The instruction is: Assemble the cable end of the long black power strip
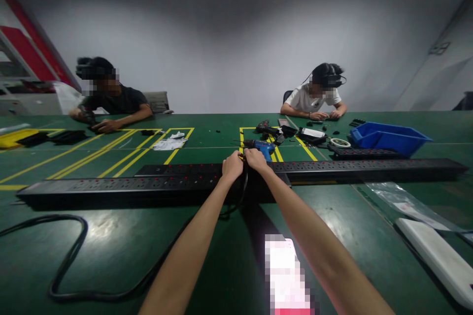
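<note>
My left hand [232, 165] and my right hand [255, 159] meet above the long black power strips. Both are closed, their fingers pinched at the end of a black power cable [245, 188]. A bit of yellow, like a wire, shows between the fingertips; the fingers hide the rest. From there the cable hangs down and loops across the table to the left. One power strip [92, 187] with rows of sockets lies under and left of my hands. Another strip [369, 168] stretches to the right. A blue power drill [263, 147] lies just beyond my right hand.
A lit phone [286, 270] lies between my forearms. At right are a white slab-like object [436, 261], a clear plastic bag [402, 202] and a blue bin [391, 138]. Two people sit across the green table [207, 133], which also bears a second drill [269, 130].
</note>
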Available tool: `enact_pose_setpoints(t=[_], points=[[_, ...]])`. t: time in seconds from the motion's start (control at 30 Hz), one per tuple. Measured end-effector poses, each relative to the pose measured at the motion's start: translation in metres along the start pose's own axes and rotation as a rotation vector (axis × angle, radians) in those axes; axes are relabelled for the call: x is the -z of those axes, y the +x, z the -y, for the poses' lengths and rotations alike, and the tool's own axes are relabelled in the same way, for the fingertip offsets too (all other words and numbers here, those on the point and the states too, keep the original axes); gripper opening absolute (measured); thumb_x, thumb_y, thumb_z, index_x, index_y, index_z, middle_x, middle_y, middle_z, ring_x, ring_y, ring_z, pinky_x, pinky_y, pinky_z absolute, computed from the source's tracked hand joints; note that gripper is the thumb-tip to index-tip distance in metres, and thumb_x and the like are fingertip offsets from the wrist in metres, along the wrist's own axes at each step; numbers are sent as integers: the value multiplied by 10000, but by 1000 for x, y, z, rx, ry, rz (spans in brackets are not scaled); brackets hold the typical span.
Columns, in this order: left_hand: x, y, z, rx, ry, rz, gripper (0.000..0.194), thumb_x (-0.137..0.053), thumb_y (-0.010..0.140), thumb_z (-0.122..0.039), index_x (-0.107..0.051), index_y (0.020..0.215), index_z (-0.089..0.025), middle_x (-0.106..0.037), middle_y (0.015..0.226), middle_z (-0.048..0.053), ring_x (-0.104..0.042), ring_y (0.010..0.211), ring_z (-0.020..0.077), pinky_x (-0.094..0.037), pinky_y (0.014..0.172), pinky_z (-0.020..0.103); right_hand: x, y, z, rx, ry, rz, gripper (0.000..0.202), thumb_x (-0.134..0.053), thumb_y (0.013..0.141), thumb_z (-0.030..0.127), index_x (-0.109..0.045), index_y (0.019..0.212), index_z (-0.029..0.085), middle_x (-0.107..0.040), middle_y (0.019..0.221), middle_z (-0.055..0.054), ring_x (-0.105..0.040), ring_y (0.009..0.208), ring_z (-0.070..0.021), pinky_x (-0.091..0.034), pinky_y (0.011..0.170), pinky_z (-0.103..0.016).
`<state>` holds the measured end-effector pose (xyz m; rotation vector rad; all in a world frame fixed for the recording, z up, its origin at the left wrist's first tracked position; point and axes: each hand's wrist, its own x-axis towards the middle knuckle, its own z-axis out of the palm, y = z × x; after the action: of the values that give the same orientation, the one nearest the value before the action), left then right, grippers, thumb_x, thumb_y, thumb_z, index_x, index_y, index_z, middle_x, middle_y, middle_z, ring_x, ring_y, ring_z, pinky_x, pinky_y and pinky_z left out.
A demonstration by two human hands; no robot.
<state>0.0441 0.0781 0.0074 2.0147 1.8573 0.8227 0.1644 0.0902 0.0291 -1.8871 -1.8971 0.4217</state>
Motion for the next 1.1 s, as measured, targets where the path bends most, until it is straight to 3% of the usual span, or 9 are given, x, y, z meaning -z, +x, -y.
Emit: enact_pose_setpoints(t=[0.13, 0.23, 0.37, 0.57, 0.73, 1.1], points=[[7, 1, 11, -122, -169, -56, 341, -367, 913, -89, -647, 1059, -217, -718, 1080, 39, -659, 1000, 174, -483, 893, 298, 12, -7, -22, 38, 59, -146, 453, -276, 1006, 349, -703, 1005, 198, -719, 1022, -73, -631, 934, -187, -408, 758, -233], [15, -4, 18, -212, -139, -62, 340, -375, 905, -87, -669, 1023, -213, -710, 1095, 34, -645, 1014, 178, -481, 926, 313, 17, -15, -42, 21, -3, -226, 440, -286, 1006, 362, -692, 974, 197, -715, 984, -72, -624, 877, -183, -376, 703, -240], [19, -16, 18, -321, -5, -62, 331, -391, 904, -102, -668, 1044, -217, -700, 1121, 35, -615, 1066, 203, -439, 1002, 361, 14, -26, -56, 63, -124, -217, 401, -316, 999, 355, -680, 945, 197, -710, 967, -83, -618, 865, -194, -353, 692, -262], [16, -28, 14, -395, 117, 16, 364, -395, 908, -102, -644, 1146, -220, -696, 1140, 49, -610, 1083, 218, -425, 1014, 374, 10, -32, -55, 133, -193, -178, 331, -339, 990, 298, -656, 984, 204, -703, 1021, -75, -612, 933, -204, -358, 760, -284], [17, -30, 16, -405, 120, -8, 345, -409, 919, -130, -638, 1164, -214, -693, 1141, 57, -612, 1077, 222, -435, 998, 371, 9, -37, -55, 184, -243, -139, 287, -373, 949, 206, -621, 1095, 215, -676, 1115, -75, -594, 1019, -225, -360, 858, -328], [18, -33, 14, -428, 119, -34, 333, -433, 906, -128, -644, 1149, -218, -689, 1150, 44, -599, 1084, 225, -419, 1022, 386, 7, -44, -51, 231, -403, -117, 330, -300, 976, 215, -561, 1178, 194, -642, 1131, -127, -572, 1039, -265, -339, 905, -381]])
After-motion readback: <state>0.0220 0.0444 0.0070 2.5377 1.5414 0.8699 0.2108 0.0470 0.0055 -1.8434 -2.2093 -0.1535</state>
